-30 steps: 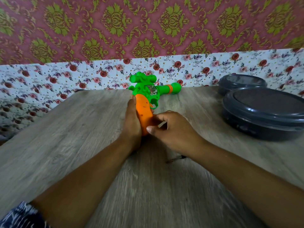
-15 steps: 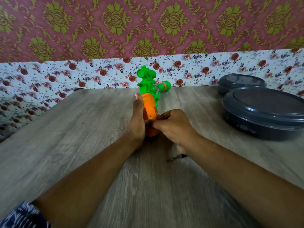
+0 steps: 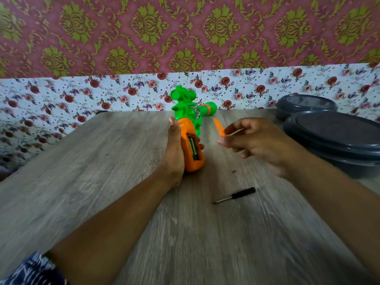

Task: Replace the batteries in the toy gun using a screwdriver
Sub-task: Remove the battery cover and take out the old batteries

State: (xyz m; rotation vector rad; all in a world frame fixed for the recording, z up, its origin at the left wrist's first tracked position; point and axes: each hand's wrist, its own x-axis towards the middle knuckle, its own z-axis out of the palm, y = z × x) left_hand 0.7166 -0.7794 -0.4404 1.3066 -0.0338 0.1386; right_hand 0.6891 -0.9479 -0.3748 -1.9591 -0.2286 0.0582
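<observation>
Left hand (image 3: 174, 149) grips toy gun (image 3: 190, 128) handle, batteries exposed; right hand (image 3: 257, 140) pinches orange cover (image 3: 219, 127) just beside it; screwdriver (image 3: 234, 195) on table (image 3: 102, 161).

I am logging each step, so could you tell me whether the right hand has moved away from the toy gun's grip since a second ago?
Yes. The right hand has pulled rightward off the orange grip, toward the grey containers, holding the battery cover.

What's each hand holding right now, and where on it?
Left hand grips the toy gun by its orange handle. Right hand pinches the orange battery cover at its lower end.
</observation>
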